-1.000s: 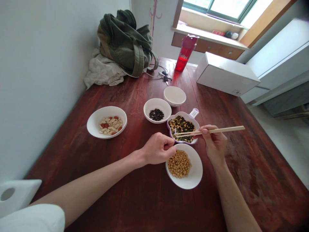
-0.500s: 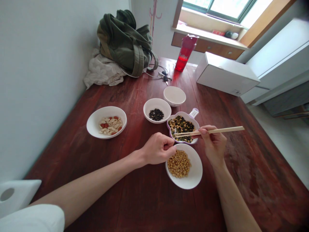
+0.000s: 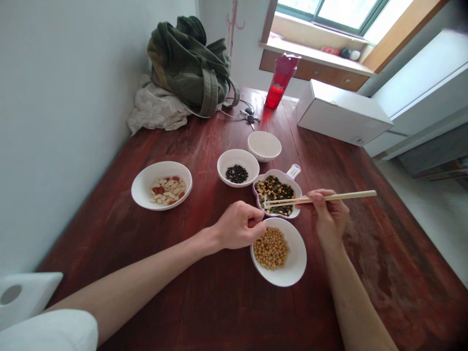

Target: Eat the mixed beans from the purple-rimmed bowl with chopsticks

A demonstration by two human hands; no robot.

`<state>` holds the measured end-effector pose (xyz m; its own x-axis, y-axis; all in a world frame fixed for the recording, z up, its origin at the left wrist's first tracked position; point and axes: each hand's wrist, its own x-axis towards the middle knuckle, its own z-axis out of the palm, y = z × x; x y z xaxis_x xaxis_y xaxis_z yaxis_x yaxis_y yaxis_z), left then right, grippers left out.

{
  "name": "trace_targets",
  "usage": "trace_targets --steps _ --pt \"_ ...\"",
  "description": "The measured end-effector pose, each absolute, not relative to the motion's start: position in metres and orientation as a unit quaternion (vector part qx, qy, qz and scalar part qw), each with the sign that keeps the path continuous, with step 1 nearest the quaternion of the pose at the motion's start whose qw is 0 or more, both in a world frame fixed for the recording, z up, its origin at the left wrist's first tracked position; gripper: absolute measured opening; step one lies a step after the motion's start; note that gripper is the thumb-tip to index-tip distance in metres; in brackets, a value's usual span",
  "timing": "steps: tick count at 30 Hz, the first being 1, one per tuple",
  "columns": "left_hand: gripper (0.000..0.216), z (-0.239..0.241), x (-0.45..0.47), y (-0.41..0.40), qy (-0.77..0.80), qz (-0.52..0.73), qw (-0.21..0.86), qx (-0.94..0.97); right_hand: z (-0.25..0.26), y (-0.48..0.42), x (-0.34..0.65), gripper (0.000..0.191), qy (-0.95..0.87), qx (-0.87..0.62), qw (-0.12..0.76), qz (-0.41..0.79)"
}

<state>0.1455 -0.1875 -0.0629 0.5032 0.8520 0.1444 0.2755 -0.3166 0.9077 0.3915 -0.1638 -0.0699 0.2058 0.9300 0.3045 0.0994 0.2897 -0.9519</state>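
Observation:
My right hand (image 3: 331, 217) is closed around a pair of chopsticks (image 3: 356, 195). Their tips reach into a purple-rimmed, scalloped dish (image 3: 293, 170) that holds a mix of black, green and yellow beans (image 3: 276, 187). My left hand (image 3: 243, 224) is closed at the left edge of a white bowl (image 3: 298, 256), its thumb over the rim and its other fingers curled. Inside that bowl lie yellow soybeans (image 3: 270, 248). Just beyond the left hand, a white bowl (image 3: 224, 168) contains black beans (image 3: 237, 173). No bean can be made out between the chopstick tips.
To the left, a white bowl (image 3: 139, 187) holds pale seeds and some reddish-brown nuts. Another white bowl (image 3: 264, 145) stands behind the dish. Farther back are keys (image 3: 250, 117), a red bottle (image 3: 280, 83), a white box (image 3: 340, 109) and a green bag (image 3: 186, 63) beside the wall.
My right hand has shifted slightly to the right with the chopsticks, drawing their tips a little across the dish. The left hand and the bowls stay in place.

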Motion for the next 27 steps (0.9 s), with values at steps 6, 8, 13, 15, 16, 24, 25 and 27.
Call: trace_targets --steps 6,8,13,15,16,24,25,27 --pt "0.04 -0.063 0.145 -0.187 0.382 0.318 0.448 0.743 -0.056 -0.164 0.407 0.029 -0.527 -0.418 0.582 0.457" --pt "0.04 -0.063 0.145 -0.187 0.382 0.319 0.446 0.744 -0.052 -0.167 0.41 0.028 -0.538 -0.413 0.545 0.492" --pt "0.041 -0.063 0.145 -0.187 0.383 0.322 0.441 0.745 -0.055 -0.166 0.408 0.022 -0.525 -0.411 0.562 0.489" --pt "0.041 -0.064 0.145 -0.187 0.383 0.321 0.44 0.746 -0.06 -0.162 0.408 0.02 -0.502 -0.438 0.606 0.435" --pt "0.041 -0.064 0.145 -0.187 0.382 0.32 0.44 0.747 -0.063 -0.16 0.408 0.02 -0.492 -0.457 0.621 0.405" --pt "0.041 -0.064 0.145 -0.187 0.378 0.323 0.444 0.745 -0.076 -0.155 0.409 0.024 -0.506 -0.535 0.607 0.298" --pt "0.041 -0.064 0.145 -0.187 0.378 0.324 0.443 0.745 -0.076 -0.156 0.409 0.024 -0.508 -0.533 0.607 0.299" --pt "0.041 -0.064 0.145 -0.188 0.378 0.326 0.442 0.745 -0.075 -0.156 0.408 0.026 -0.512 -0.533 0.602 0.303"
